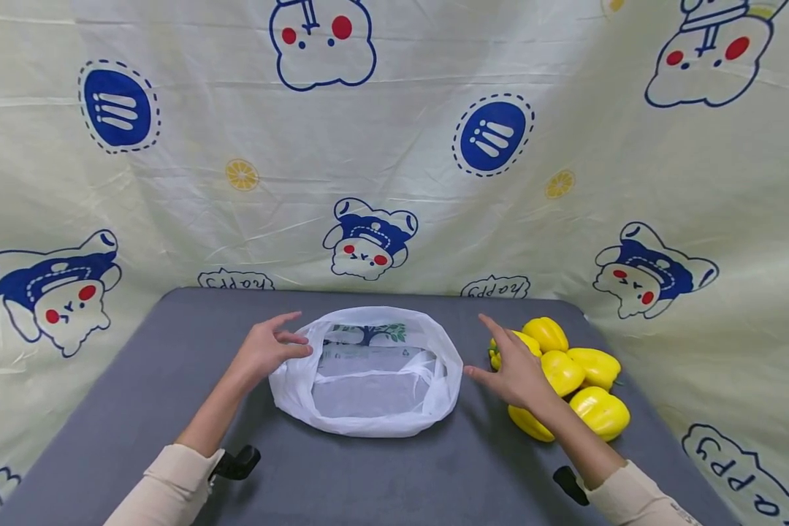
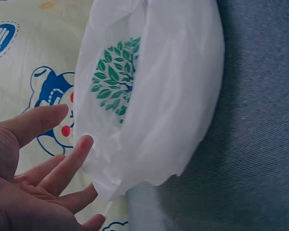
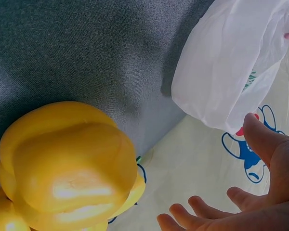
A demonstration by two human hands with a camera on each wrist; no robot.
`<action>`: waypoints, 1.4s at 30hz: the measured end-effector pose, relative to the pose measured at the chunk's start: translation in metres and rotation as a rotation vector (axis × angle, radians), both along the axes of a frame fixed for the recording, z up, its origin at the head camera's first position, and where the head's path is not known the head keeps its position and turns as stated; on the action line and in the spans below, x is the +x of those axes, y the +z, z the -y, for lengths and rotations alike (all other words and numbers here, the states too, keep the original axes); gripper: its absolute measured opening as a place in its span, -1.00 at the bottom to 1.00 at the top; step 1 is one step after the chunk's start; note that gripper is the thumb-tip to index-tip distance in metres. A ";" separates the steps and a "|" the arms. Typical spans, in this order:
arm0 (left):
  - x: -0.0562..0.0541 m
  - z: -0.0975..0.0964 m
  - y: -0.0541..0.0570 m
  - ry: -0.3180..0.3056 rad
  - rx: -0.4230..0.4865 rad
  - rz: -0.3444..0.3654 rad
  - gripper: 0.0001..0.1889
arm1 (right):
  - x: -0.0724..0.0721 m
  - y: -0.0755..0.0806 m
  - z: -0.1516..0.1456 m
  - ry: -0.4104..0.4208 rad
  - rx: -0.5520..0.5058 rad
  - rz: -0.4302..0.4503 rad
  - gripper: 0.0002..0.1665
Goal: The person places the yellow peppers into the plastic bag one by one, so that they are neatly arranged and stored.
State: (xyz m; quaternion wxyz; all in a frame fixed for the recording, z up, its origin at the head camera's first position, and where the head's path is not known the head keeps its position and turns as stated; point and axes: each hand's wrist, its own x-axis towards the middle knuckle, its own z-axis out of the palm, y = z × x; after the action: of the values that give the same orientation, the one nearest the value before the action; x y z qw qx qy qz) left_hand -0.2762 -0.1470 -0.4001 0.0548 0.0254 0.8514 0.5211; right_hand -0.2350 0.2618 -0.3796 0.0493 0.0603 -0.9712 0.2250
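Observation:
A white plastic bag [image 1: 375,425] with a printed green tree stands on the grey table, its mouth spread wide. At the bag's left rim is my left hand [image 1: 267,352], fingers extended and holding nothing; in the left wrist view its fingertips are close to the bag [image 2: 183,91], and whether they touch it I cannot tell. My right hand [image 1: 516,369] hovers between the bag and a group of yellow bell peppers [image 1: 601,413], fingers spread with nothing in them. It partly hides some peppers in the head view. One pepper [image 3: 72,163] looms large in the right wrist view.
The grey table [image 1: 394,482] reaches back to a pale curtain [image 1: 394,161] printed with cartoon figures. Several peppers lie bunched near the table's right edge. Black wrist straps or mounts [image 1: 237,463] show at both cuffs.

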 end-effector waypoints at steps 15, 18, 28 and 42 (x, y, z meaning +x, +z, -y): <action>-0.005 0.003 -0.020 0.035 0.057 -0.003 -0.48 | 0.008 0.008 -0.020 0.010 0.031 0.047 0.07; -0.006 0.004 -0.023 0.028 0.069 -0.002 -0.47 | 0.010 0.012 -0.027 0.018 0.035 0.067 0.06; -0.009 0.005 -0.027 -0.004 0.102 0.028 -0.41 | 0.021 0.018 -0.053 0.038 0.097 0.188 0.12; -0.010 0.004 -0.037 0.015 0.175 -0.005 -0.35 | 0.031 0.017 -0.073 0.083 0.117 0.272 0.13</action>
State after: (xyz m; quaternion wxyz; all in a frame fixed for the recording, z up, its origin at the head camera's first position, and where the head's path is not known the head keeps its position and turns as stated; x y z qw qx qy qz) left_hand -0.2865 -0.1508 -0.4367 0.0464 0.0252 0.8030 0.5937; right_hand -0.2036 0.3348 -0.3622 -0.0956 0.0722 -0.9770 0.1762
